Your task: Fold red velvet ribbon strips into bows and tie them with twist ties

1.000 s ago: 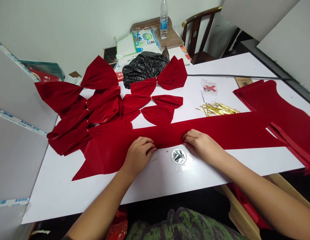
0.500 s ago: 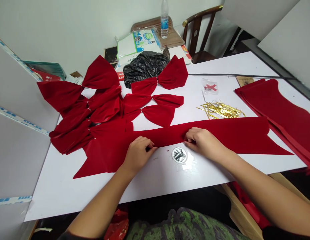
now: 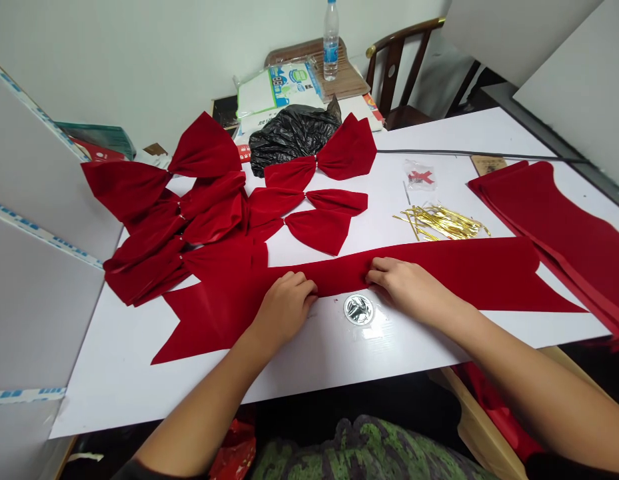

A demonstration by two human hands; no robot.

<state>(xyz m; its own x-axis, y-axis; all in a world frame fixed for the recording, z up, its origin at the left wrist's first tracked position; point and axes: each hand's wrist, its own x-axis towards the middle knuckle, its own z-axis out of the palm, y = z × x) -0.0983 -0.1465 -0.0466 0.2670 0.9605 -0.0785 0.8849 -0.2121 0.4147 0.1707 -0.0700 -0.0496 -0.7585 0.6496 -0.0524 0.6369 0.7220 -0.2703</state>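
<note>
A long red velvet ribbon [image 3: 469, 270] with notched ends lies across the white table in front of me. My left hand [image 3: 288, 303] is closed at its near edge, left of the middle, with bent fingers on the cloth. Further right, my right hand [image 3: 402, 283] pinches the same edge, its thumb tucked under and partly hidden. Between the hands, just below the ribbon, is a round silver disc [image 3: 358, 310] on the tabletop. Beyond the ribbon lie finished-looking red bows [image 3: 209, 143], several heaped at left, and another bow [image 3: 316, 223] toward the middle.
Gold twist ties [image 3: 446, 221] lie in a pile behind the ribbon, near a small clear packet [image 3: 420, 176]. Stacked red cloth pieces [image 3: 579, 227] cover the right side. A black plastic bag [image 3: 294, 137], a water bottle [image 3: 330, 47] and a wooden chair [image 3: 404, 73] stand at the back.
The fingers of my left hand have drawn closer together on the ribbon's edge. The ribbon's left end has shifted slightly and folds a little differently. My right hand stays nearly in place.
</note>
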